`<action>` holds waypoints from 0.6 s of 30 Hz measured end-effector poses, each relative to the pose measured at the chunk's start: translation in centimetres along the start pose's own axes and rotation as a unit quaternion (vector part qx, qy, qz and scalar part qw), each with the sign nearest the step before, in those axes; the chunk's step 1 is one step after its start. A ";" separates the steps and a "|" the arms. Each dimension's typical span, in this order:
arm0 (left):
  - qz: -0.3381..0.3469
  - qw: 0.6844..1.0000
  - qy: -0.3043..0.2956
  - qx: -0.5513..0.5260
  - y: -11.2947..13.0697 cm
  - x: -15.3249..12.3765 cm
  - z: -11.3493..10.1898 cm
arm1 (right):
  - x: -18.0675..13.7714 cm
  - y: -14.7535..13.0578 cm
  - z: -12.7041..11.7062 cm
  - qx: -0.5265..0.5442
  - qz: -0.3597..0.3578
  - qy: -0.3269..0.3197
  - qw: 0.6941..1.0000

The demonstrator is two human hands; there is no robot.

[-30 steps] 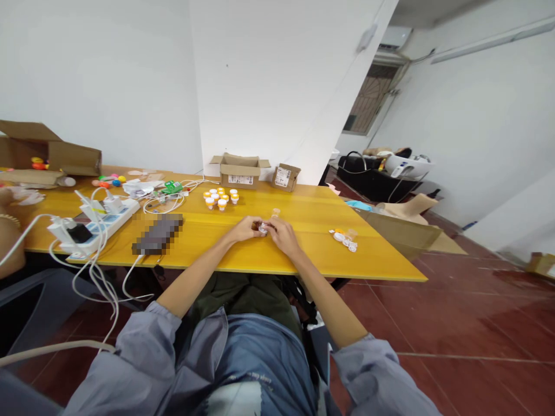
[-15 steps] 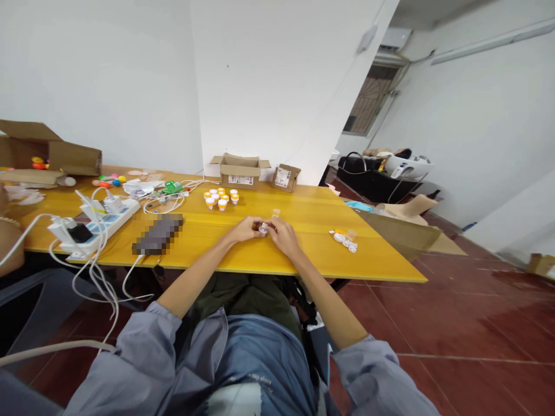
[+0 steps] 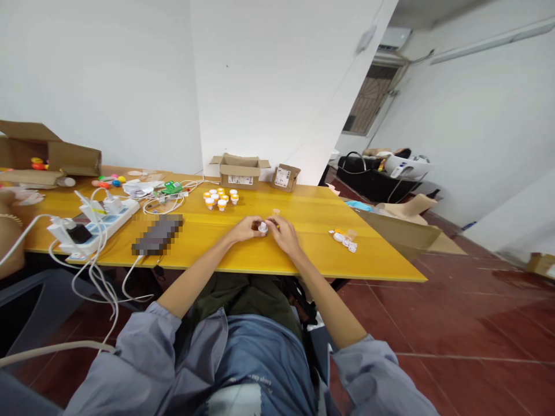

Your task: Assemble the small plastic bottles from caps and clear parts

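Note:
Above the front part of the yellow table, my left hand is closed round a small white, partly clear cup-shaped piece. Close against its right side is my right hand, thumb and fingers pinched together. Whatever lies between those fingertips is too small to make out. A small clear plastic cup stands just beyond my right fingers. To the right lie orange and white caps with small white printed pieces. Farther back on the left stands a cluster of several white-and-orange capped pieces.
A blurred-out dark device and a white power strip with trailing cables lie left. Two cardboard boxes stand by the wall. Another person's arm shows at the left edge, near a larger open box.
My right fingers have drawn slightly back from the top of the white piece, so more of it shows. The left hand has barely moved.

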State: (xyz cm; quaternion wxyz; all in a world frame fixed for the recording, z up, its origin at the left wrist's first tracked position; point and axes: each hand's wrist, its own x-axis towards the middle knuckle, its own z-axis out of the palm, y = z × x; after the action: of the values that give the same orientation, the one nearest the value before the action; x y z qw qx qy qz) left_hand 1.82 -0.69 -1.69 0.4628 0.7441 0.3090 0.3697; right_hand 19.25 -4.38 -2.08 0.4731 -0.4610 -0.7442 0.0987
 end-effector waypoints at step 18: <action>0.014 0.997 0.066 -0.027 1.6 -0.1 -0.4 | 0.7 1.4 -0.4 0.391 0.197 -0.077 0.896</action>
State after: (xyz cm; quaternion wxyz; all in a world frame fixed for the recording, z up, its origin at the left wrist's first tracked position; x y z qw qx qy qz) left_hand 1.57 -1.22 -0.09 0.4564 0.7091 0.3186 0.4328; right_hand 20.30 -3.22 -2.25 0.5272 -0.3673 -0.5734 0.5082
